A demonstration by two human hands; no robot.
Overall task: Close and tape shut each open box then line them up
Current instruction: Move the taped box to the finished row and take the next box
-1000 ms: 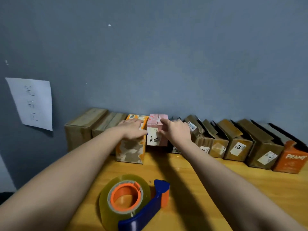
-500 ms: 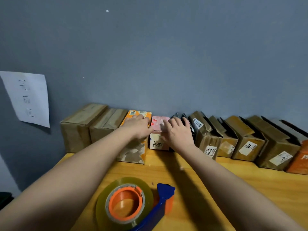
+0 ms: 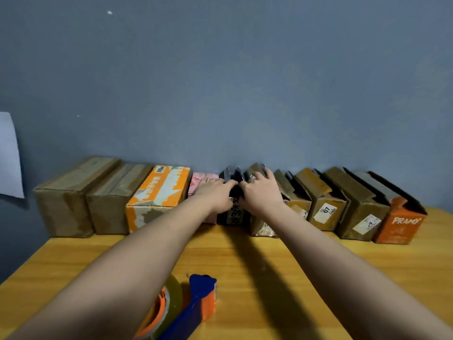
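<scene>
Now both hands' fingers gripping open black box (image 3: 232,212), contents hidden, brown boxes (image 3: 326,204) unsealed

We see boxes in a row by the wall. Our left hand (image 3: 215,192) and right hand (image 3: 261,193) hold the black box (image 3: 231,213). The tape roll (image 3: 169,312) sits near us.

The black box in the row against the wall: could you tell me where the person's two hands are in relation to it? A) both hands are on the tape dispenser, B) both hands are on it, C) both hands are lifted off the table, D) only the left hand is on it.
B: the left hand and right hand meet on the black box, whose flaps stand open.
</scene>
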